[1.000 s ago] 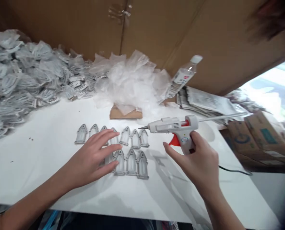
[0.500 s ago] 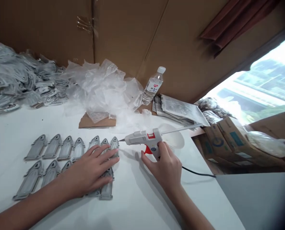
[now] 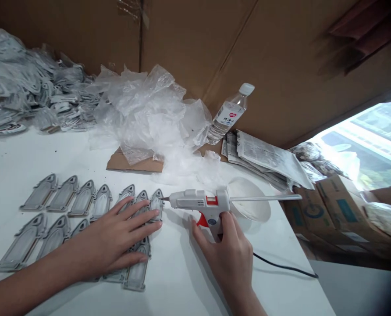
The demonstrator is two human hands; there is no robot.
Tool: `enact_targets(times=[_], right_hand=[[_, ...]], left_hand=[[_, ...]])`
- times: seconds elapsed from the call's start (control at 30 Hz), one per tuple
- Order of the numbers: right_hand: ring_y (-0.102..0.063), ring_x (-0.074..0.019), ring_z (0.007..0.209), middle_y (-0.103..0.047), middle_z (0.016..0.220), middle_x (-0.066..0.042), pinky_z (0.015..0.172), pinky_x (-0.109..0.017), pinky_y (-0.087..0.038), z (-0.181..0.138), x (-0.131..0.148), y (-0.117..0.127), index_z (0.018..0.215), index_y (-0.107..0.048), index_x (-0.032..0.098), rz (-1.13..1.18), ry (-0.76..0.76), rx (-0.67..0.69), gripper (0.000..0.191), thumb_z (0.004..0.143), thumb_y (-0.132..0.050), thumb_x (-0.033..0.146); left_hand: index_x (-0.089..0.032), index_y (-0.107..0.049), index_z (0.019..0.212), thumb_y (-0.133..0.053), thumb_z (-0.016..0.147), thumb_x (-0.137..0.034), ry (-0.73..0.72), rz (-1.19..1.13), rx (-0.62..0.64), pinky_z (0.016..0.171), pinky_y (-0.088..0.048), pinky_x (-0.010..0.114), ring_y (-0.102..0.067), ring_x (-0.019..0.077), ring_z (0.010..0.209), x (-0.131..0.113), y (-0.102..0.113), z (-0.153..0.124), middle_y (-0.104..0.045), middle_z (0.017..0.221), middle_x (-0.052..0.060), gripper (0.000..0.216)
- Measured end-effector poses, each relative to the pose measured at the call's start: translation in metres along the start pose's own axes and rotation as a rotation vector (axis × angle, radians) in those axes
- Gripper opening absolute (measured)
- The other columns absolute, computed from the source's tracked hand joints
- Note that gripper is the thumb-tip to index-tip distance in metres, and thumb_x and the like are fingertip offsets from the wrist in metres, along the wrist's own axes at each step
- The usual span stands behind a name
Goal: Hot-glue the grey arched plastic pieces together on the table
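Note:
Two rows of grey arch-shaped moulded pieces (image 3: pixel 83 198) lie flat on the white table (image 3: pixel 47 151), pointed ends toward the far side. My left hand (image 3: pixel 115 235) rests spread on the right end of both rows, covering several pieces. My right hand (image 3: pixel 226 256) grips the handle of a white hot glue gun (image 3: pixel 198 203) with a red trigger. Its metal nozzle tip sits just beside the last piece in the far row. A long glue stick (image 3: pixel 264 198) extends from the gun's rear.
Behind the pieces lie crumpled clear plastic (image 3: pixel 149 116) on a cardboard sheet (image 3: pixel 134 161) and a heap of bagged grey pieces (image 3: pixel 27 83). Also there are a water bottle (image 3: pixel 230 114), newspapers (image 3: pixel 261 156), a white dish (image 3: pixel 250 199), a black cord (image 3: pixel 281 265), and cartons (image 3: pixel 333 213) beyond the table's right edge.
The view has swung, shifting the rows leftward in the picture. The glue gun now sits more level in my right hand. My left hand stays on the pieces.

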State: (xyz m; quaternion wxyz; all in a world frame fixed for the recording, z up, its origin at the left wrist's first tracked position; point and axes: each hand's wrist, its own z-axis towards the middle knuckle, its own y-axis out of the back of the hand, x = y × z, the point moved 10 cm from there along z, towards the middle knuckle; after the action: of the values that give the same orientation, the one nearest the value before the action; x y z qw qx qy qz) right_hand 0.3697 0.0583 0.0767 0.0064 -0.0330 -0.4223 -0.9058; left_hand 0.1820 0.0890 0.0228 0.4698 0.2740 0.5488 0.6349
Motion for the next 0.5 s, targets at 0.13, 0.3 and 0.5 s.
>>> enact_targets(times=[0.13, 0.3, 0.5], right_hand=[[-0.044, -0.0100, 0.048, -0.053, 0.070, 0.003, 0.044, -0.026, -0.035, -0.003, -0.002, -0.008, 0.087, -0.050, 0.021, -0.007, -0.019, 0.035, 0.024, 0.088, -0.060, 0.043], [-0.042, -0.0101, 0.048, -0.055, 0.071, 0.002, 0.044, -0.026, -0.034, -0.002, -0.004, -0.010, 0.088, -0.050, 0.022, -0.020, -0.037, 0.050, 0.026, 0.088, -0.061, 0.045], [-0.042, -0.0095, 0.047, -0.053, 0.067, 0.003, 0.044, -0.025, -0.035, 0.000, -0.003, -0.011, 0.085, -0.049, 0.021, -0.022, -0.027, 0.053, 0.028, 0.089, -0.060, 0.047]], left_hand=[[-0.028, -0.047, 0.147, -0.054, 0.097, -0.055, 0.002, 0.020, -0.001, 0.120, -0.027, 0.046, -0.045, 0.0287, 0.139, 0.001, -0.002, 0.001, -0.053, 0.150, 0.002, 0.057], [-0.026, -0.046, 0.148, -0.052, 0.098, -0.055, -0.007, 0.039, 0.019, 0.120, -0.025, 0.045, -0.045, 0.0291, 0.139, -0.001, -0.001, 0.002, -0.051, 0.152, 0.002, 0.057], [-0.026, -0.053, 0.141, -0.049, 0.101, -0.051, -0.005, -0.004, -0.045, 0.120, -0.024, 0.041, -0.050, 0.0257, 0.134, -0.002, 0.010, 0.002, -0.062, 0.141, 0.001, 0.047]])
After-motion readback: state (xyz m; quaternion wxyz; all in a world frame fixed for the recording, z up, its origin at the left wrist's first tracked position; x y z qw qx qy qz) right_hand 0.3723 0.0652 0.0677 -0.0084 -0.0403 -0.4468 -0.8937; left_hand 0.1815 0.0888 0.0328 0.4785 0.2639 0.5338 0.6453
